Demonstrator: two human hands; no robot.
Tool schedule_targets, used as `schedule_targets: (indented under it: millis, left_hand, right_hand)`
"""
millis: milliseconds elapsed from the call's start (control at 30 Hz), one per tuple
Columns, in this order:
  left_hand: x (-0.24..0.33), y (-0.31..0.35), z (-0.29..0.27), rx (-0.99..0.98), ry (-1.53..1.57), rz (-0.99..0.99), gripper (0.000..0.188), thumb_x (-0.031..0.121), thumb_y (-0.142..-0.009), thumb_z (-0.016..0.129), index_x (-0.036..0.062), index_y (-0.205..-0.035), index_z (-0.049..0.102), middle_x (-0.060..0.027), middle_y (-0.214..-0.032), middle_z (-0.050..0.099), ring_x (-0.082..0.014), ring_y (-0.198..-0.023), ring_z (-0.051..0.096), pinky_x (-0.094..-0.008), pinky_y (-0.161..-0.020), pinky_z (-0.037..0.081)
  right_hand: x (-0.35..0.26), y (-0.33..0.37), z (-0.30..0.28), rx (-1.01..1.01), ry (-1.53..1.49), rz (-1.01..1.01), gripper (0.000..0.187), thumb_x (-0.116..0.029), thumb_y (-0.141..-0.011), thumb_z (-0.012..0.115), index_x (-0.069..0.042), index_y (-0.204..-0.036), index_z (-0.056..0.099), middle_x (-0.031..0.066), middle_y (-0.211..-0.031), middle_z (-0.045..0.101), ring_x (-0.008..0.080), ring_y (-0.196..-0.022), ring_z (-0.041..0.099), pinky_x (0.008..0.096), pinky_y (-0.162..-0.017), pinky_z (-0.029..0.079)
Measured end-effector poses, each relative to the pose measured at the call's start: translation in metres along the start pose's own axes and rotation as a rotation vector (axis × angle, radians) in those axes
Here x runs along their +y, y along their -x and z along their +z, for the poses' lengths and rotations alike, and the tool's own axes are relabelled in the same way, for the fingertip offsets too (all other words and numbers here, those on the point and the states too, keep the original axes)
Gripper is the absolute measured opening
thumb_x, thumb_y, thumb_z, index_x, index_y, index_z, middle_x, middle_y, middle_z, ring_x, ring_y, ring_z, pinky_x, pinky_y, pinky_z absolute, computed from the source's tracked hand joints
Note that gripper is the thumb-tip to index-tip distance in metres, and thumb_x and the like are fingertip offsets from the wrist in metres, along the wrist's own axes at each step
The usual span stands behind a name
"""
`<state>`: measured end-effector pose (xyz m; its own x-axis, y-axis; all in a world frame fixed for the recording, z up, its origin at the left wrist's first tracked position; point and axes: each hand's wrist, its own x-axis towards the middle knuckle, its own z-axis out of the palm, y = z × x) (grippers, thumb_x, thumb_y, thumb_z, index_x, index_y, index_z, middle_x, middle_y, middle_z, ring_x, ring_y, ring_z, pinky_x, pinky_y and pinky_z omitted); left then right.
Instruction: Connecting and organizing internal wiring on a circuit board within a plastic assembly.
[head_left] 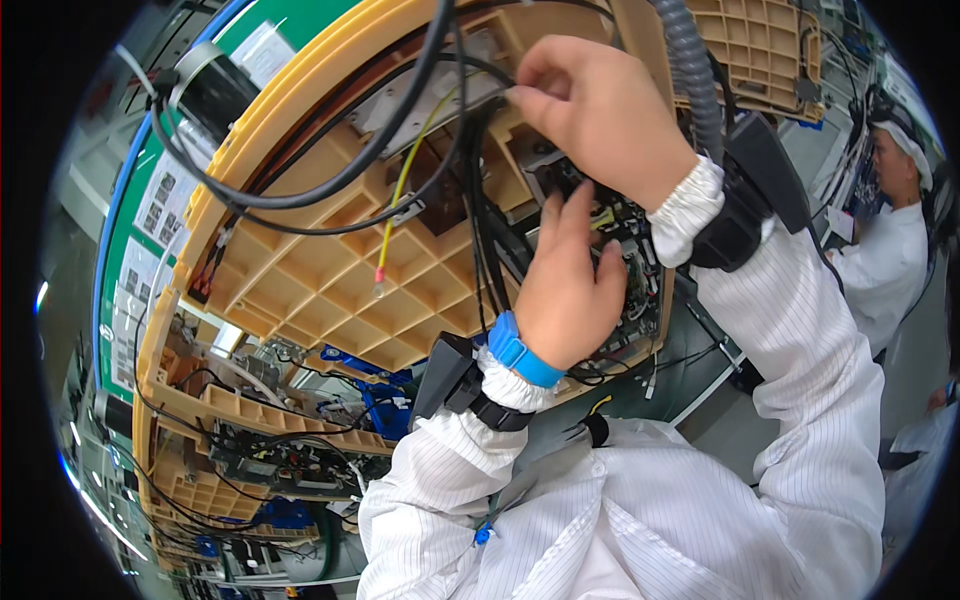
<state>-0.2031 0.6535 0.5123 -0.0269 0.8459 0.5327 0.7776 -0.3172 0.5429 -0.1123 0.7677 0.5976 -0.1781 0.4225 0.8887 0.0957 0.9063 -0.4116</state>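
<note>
In front of me stands a tan ribbed plastic housing (pixel 330 290) with a curved outer edge. My right hand (pixel 610 120) is at its upper part, thumb and forefinger pinched together at a thin black cable (pixel 483 64). Below it, my left hand (pixel 570 290) reaches up over a green circuit board (pixel 640 290), fingers stretched out and thumb apart. Its fingertips are close to dark parts beside the board; contact cannot be made out. A yellow-green wire (pixel 398 195) with a red-sleeved ring terminal hangs left of my hands. Several black cables (pixel 480 220) run down between.
A thick black cable (pixel 330 190) loops across the housing. A grey corrugated hose (pixel 690 75) passes right of my right hand. Another tan housing (pixel 750 45) stands at the far right, and more housings with boards (pixel 290 450) at lower left. A person in white (pixel 880 260) is at right.
</note>
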Motion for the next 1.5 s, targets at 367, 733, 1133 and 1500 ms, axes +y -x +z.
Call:
schedule_targets:
  millis: [367, 733, 1133, 1500]
  left_hand:
    - [-0.001, 0.007, 0.004, -0.087, 0.626, -0.33, 0.052, 0.003, -0.099, 0.052, -0.0058, -0.148, 0.037, -0.0188, -0.146, 0.043, -0.0246, -0.11, 0.067, -0.0301, -0.07, 0.062]
    - [-0.009, 0.016, 0.005, 0.045, 0.509, -0.241, 0.055, 0.002, -0.098, 0.054, -0.0048, -0.149, 0.036, -0.0185, -0.124, 0.061, -0.0214, -0.112, 0.065, -0.0278, -0.074, 0.061]
    - [-0.015, 0.024, 0.006, 0.019, 0.477, -0.096, 0.054, -0.002, -0.093, 0.058, -0.0039, -0.145, 0.044, -0.0291, -0.157, 0.03, -0.0246, -0.113, 0.065, -0.0312, -0.085, 0.058]
    - [0.024, -0.023, -0.048, 0.197, -0.026, 0.372, 0.042, -0.001, -0.091, 0.056, -0.0025, -0.133, 0.058, -0.0258, -0.143, 0.051, -0.0314, -0.126, 0.057, -0.0374, -0.102, 0.048]
  right_hand:
    - [0.023, 0.067, -0.038, -0.016, -0.425, 0.347, 0.017, -0.014, -0.095, 0.064, 0.001, -0.103, 0.066, 0.0063, -0.083, 0.068, 0.0131, -0.072, 0.065, 0.0259, -0.067, 0.052]
    - [0.052, 0.202, 0.018, -0.249, -0.446, 0.77, 0.035, -0.009, -0.091, 0.064, 0.007, -0.122, 0.063, 0.0184, -0.102, 0.073, 0.0241, -0.092, 0.071, 0.035, -0.081, 0.055]
    - [0.045, 0.198, 0.028, -0.145, -0.336, 0.607, 0.013, -0.01, -0.093, 0.067, 0.001, -0.099, 0.062, 0.0121, -0.087, 0.068, 0.0202, -0.078, 0.065, 0.032, -0.072, 0.053]
    - [0.01, 0.183, 0.025, -0.221, -0.994, 0.875, 0.009, -0.01, -0.102, 0.055, -0.003, -0.103, 0.051, 0.0042, -0.072, 0.062, 0.012, -0.055, 0.059, 0.0237, -0.05, 0.045]
